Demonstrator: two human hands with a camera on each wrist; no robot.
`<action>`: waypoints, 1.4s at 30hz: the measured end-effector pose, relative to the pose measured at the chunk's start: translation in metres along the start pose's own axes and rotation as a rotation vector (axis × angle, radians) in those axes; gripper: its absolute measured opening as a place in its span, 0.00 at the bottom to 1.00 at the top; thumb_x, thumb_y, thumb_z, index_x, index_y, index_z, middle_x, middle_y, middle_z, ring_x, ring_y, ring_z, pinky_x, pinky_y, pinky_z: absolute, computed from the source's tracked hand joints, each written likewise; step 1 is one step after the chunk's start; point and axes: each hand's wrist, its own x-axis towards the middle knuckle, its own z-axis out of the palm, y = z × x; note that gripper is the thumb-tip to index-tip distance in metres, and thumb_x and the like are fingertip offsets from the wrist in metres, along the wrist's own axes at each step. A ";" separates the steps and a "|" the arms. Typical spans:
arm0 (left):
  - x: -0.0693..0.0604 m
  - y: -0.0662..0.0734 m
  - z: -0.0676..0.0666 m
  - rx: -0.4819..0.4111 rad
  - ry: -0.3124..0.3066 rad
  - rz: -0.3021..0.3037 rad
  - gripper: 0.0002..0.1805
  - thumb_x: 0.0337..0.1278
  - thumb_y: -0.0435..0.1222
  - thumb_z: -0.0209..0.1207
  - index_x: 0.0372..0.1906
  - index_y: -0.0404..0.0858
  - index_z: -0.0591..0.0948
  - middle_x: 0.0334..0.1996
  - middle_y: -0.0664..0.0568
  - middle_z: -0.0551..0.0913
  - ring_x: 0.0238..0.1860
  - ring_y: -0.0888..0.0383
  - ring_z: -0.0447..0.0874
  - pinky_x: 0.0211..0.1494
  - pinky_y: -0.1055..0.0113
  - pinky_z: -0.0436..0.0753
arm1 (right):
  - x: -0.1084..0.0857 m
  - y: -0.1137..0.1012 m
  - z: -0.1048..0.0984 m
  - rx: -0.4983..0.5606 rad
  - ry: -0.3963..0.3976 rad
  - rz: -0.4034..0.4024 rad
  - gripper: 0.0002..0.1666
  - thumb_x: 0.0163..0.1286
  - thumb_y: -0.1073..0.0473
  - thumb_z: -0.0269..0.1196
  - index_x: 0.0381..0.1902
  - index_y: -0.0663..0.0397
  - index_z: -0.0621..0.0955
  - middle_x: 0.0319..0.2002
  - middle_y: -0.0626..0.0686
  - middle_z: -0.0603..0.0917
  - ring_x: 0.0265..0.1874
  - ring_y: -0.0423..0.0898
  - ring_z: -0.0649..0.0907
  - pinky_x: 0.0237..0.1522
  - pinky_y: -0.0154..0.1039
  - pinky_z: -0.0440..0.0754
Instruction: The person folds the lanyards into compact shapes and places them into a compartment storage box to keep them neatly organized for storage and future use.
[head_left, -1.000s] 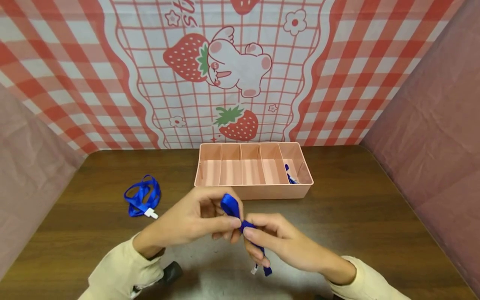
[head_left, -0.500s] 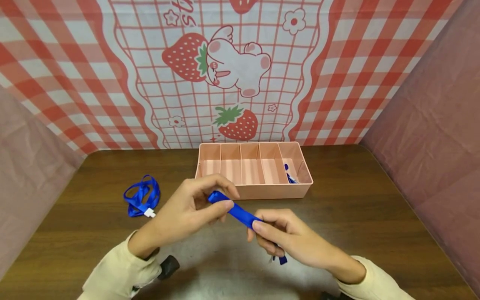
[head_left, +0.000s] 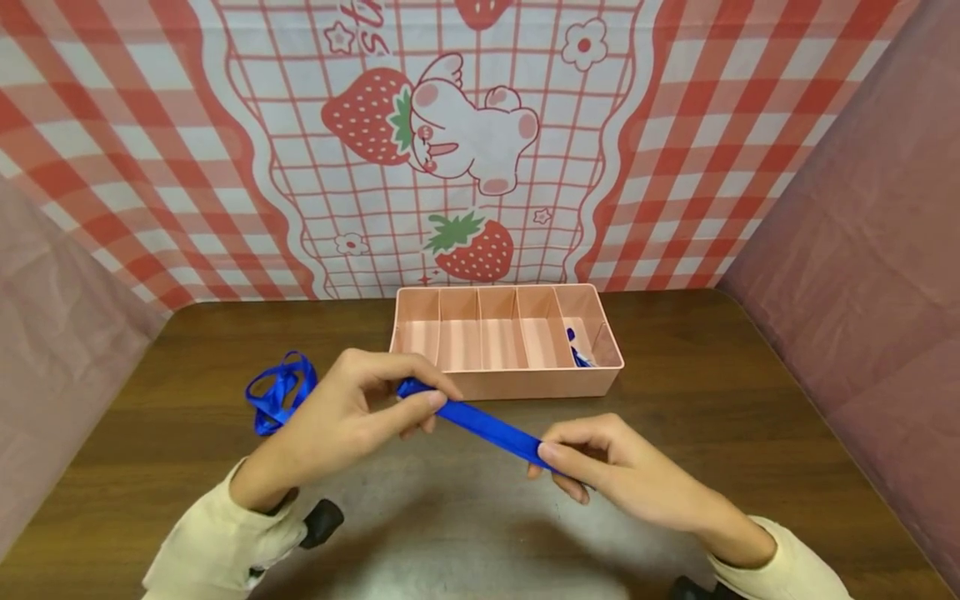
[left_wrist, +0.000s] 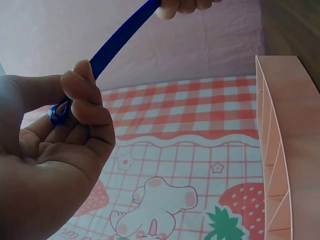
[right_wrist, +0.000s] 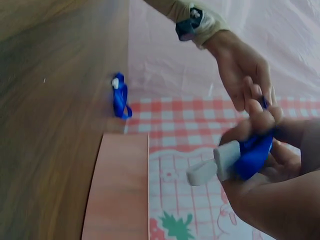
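A blue lanyard [head_left: 491, 428] is stretched between both hands in front of the organizer box. My left hand [head_left: 360, 417] pinches its folded end between thumb and fingers; a small loop [left_wrist: 59, 115] shows below those fingers in the left wrist view. My right hand [head_left: 622, 471] grips the other end, lower and to the right. In the right wrist view a white plastic clip [right_wrist: 227, 156] and bunched blue strap [right_wrist: 255, 156] stick out of the right hand's grasp. A second blue lanyard [head_left: 279, 393] lies coiled on the table, partly behind the left hand.
A pink organizer box [head_left: 536, 382] with several compartments stands at the table's back middle; its rightmost compartment holds a small blue and white item [head_left: 580, 358]. Behind hangs a red-checked strawberry cloth [head_left: 480, 250]. Pink cloth [head_left: 847, 208] borders the right side.
The hands have moved apart, the left one leftward and the right one rightward, and a longer straight length of blue strap shows between them. The left hand now covers the coiled lanyard's clip.
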 end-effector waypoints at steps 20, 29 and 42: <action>-0.004 -0.001 -0.015 -0.104 -0.050 0.018 0.12 0.65 0.22 0.57 0.43 0.40 0.86 0.23 0.53 0.83 0.20 0.56 0.78 0.20 0.65 0.78 | -0.031 0.012 -0.040 0.179 -0.048 -0.194 0.21 0.70 0.84 0.44 0.43 0.61 0.78 0.21 0.55 0.74 0.11 0.47 0.66 0.10 0.35 0.63; -0.003 0.001 -0.015 -0.502 -0.424 0.313 0.12 0.58 0.14 0.54 0.47 0.21 0.78 0.33 0.32 0.86 0.32 0.46 0.89 0.33 0.51 0.87 | -0.026 0.013 -0.039 0.425 -0.027 -0.174 0.22 0.73 0.82 0.39 0.54 0.72 0.76 0.25 0.60 0.75 0.15 0.52 0.65 0.15 0.45 0.59; -0.003 0.007 -0.002 -0.269 -0.303 0.343 0.08 0.65 0.22 0.56 0.42 0.31 0.84 0.34 0.45 0.84 0.37 0.55 0.83 0.41 0.63 0.83 | -0.012 0.016 -0.040 0.430 0.152 -0.018 0.11 0.73 0.77 0.50 0.45 0.66 0.79 0.23 0.50 0.84 0.13 0.47 0.66 0.17 0.37 0.66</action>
